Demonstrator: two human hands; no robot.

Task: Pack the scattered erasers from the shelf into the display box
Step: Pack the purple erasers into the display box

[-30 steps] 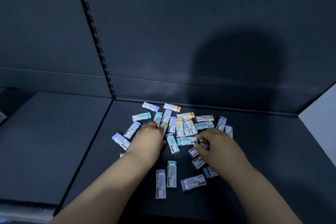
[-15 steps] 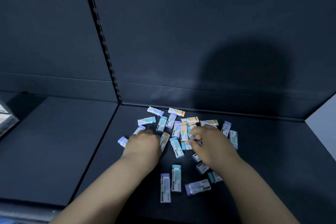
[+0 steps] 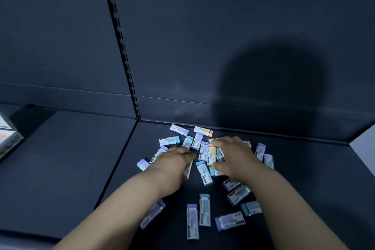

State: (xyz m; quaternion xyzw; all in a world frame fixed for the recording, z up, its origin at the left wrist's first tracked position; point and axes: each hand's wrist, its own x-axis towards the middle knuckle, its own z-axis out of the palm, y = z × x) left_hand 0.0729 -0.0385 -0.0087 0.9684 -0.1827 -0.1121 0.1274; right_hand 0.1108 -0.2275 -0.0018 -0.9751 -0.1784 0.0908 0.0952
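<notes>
Right hand (image 3: 233, 156) slid up toward the back edge, curling round erasers (image 3: 212, 154); left hand (image 3: 172, 160) grip unclear; wide shelf (image 3: 60, 168) lower left.

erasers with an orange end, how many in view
3: one orange-ended eraser by the back wall, a second beside the right hand, a third's tip peeking out beyond it. More may hide under it or the left hand.

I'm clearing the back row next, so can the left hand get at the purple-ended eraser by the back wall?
Probably yes: that eraser lies uncovered, and the left hand is just in front of it with only flat erasers between.
</notes>
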